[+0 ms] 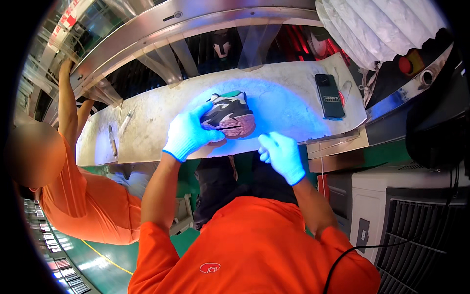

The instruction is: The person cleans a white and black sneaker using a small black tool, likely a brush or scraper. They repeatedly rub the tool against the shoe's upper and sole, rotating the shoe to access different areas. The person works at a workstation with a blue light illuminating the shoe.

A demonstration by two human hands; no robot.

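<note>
A shoe [228, 116] in black, grey and pink, with a green patch at its far end, lies on the pale worktable [161, 112] under bright blue light. My left hand [188, 131], in a white knit glove, grips the shoe's left side, fingers on the far part and thumb along the near edge. To the right of the shoe, apart from it, my gloved right hand [281, 155] hovers by the table's front edge. Its fingers are curled closed; whether anything small is inside them is hidden.
A dark phone [330, 96] lies on the table's right end. Two slim pen-like tools, including a cutter-like one [113, 140], lie at the left. Beyond runs a metal-framed machine [196, 24] with clear flaps and shoes inside. A co-worker in orange [93, 196] sits at my left.
</note>
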